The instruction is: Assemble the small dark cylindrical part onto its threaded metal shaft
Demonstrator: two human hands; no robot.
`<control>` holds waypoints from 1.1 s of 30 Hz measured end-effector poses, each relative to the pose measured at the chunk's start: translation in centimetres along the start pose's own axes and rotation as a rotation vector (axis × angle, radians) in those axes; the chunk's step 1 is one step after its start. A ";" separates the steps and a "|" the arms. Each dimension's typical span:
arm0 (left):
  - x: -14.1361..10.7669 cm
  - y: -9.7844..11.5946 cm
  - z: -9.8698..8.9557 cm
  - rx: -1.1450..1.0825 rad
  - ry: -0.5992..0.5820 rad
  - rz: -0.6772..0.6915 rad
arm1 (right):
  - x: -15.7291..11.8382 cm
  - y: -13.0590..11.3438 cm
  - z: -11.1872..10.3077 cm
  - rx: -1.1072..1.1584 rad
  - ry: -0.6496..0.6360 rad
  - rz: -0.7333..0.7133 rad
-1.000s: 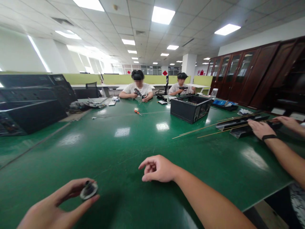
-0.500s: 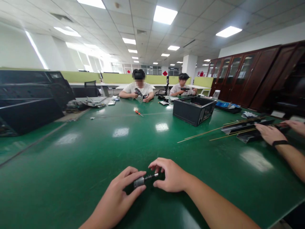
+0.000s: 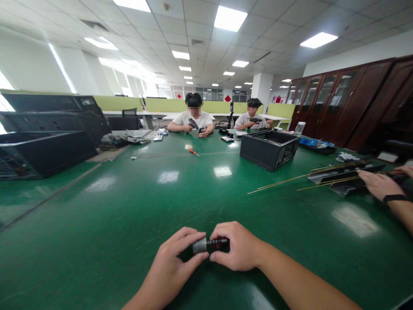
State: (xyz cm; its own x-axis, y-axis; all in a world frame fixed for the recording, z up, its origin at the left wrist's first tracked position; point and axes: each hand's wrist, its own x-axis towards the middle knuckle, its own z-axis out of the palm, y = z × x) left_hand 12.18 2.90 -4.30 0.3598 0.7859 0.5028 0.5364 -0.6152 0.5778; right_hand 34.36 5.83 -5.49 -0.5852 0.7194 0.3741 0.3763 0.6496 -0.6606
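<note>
A small silver metal cylinder (image 3: 200,246) with a dark coil-spring shaft (image 3: 213,244) lies nearly level between my two hands, just above the green tabletop. My left hand (image 3: 176,260) grips the cylinder, its thumb below and fingers above. Curled around the spring end is my right hand (image 3: 238,246), its thumb and fingertips on either side of the shaft. The shaft's pale tip points into the right palm. Shadow hides part of that end, so I cannot tell exactly where the right fingers touch.
An open black computer case (image 3: 269,148) stands at centre right. An orange screwdriver (image 3: 194,152) lies farther back. Thin brass-coloured rods (image 3: 280,184) rest by dark metal channels (image 3: 348,185), under a co-worker's hands (image 3: 380,185). More cases (image 3: 48,150) stand left. Two people sit opposite with power drills.
My right hand has closed in around the spring end of the cylinder. Both hands and the part sit slightly farther right and lower in view, and the whole scene has shifted right.
</note>
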 end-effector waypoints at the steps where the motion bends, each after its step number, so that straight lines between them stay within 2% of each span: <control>1: 0.0 0.0 0.1 -0.007 -0.006 -0.003 | 0.0 0.0 0.0 -0.001 0.001 -0.006; 9: 0.4 -0.3 0.3 -0.039 -0.046 -0.095 | 0.0 0.2 0.0 -0.001 -0.013 -0.024; 23: 0.4 -0.1 0.1 -0.061 -0.071 -0.121 | -0.1 -0.1 0.0 0.037 -0.063 0.002; 33: 0.4 -0.1 0.2 -0.053 -0.076 -0.151 | 0.2 -0.1 0.1 0.031 -0.045 0.004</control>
State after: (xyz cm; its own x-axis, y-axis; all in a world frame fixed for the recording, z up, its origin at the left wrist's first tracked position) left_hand 12.45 3.31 -4.29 0.3360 0.8710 0.3583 0.5486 -0.4903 0.6772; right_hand 34.13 5.87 -5.45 -0.6159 0.7096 0.3423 0.3568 0.6386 -0.6819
